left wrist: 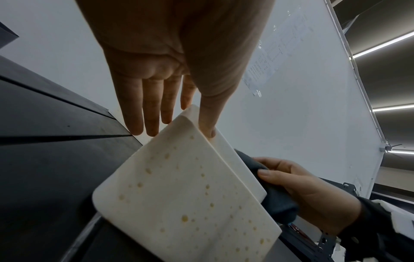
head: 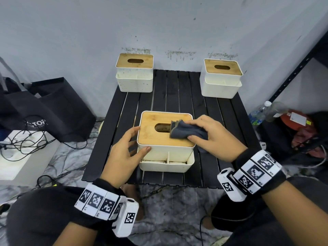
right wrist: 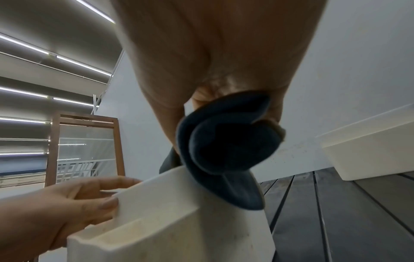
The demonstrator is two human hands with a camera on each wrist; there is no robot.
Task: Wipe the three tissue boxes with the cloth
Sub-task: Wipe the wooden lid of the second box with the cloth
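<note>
Currently the nearest tissue box (head: 166,141) sits at the front centre of the black slatted desk (head: 179,89), and the dark cloth (head: 186,131) lies on the right part of its wooden lid (head: 156,137), beside the oval slot. The right hand (head: 211,137) has its fingers (head: 196,138) curled round the bunched cloth, pressing it to the lid. The left hand (head: 124,153) steadies the box's left side, fingers straight and slightly apart, thumb on the front wall. Judged progress: wiping of this box is under way; its side (left wrist: 179,195) shows yellowish spots, so the walls appear not yet cleaned. The rear-left box (head: 134,73) and rear-right box (head: 221,79) stand well apart at the back corners, apparently awaiting treatment. Bare desk lies between the boxes; the near box stands close to the front edge, so strokes should stay moderate.
</note>
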